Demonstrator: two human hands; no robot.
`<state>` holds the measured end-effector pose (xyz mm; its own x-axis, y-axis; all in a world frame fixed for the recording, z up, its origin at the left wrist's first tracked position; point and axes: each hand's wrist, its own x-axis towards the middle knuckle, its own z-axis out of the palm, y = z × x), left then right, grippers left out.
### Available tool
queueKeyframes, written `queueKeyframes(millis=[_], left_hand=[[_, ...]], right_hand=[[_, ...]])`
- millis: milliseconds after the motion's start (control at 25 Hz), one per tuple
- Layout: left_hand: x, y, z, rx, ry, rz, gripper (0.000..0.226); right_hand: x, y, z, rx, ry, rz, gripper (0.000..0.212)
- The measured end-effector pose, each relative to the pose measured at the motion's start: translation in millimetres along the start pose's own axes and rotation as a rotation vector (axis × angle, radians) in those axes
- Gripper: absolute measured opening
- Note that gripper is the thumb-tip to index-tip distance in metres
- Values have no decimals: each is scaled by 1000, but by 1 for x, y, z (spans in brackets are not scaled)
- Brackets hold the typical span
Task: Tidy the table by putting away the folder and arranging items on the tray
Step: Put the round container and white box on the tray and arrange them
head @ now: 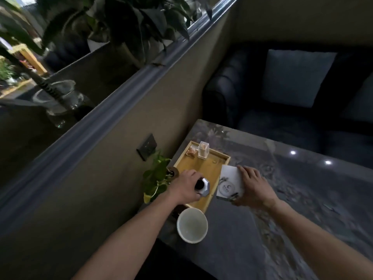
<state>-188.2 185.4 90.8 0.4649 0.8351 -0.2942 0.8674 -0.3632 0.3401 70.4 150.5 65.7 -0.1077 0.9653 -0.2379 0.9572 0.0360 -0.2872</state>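
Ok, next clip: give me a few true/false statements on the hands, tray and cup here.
1. The left hand grips a faceted metal object over the tray. True.
2. The right hand is empty. False: it holds a white box at the tray's right edge.
3. The white cup stands on the tray. False: it stands on the table, near the tray's near end.
4. A small clear jar stands at the tray's far end. True.
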Motion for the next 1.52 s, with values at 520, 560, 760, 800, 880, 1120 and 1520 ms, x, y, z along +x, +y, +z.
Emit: queueKeyframes(millis=[520, 560, 760, 800, 880, 1120, 1520], left_hand=[[87, -11, -23, 170, -42, 130, 64], [92, -14, -24, 191, -41, 144, 63], [119, -28, -35, 275, -26, 236, 60], [124, -30, -37, 297, -16, 258, 60], [135, -32, -40, 328, 12, 290, 59], [170, -24, -45, 370, 17, 422, 60], [216, -12, -14, 599, -83, 544, 62]], right_hand=[[17, 21, 13, 65, -21, 82, 128], [18, 18, 16, 66, -22, 84, 127], [25, -8, 33, 74, 6, 89, 125], [28, -15, 36, 81, 11, 96, 124], [32, -31, 42, 92, 13, 110, 123], [49, -71, 59, 85, 7, 144, 121], [70, -99, 80, 63, -12, 182, 124]])
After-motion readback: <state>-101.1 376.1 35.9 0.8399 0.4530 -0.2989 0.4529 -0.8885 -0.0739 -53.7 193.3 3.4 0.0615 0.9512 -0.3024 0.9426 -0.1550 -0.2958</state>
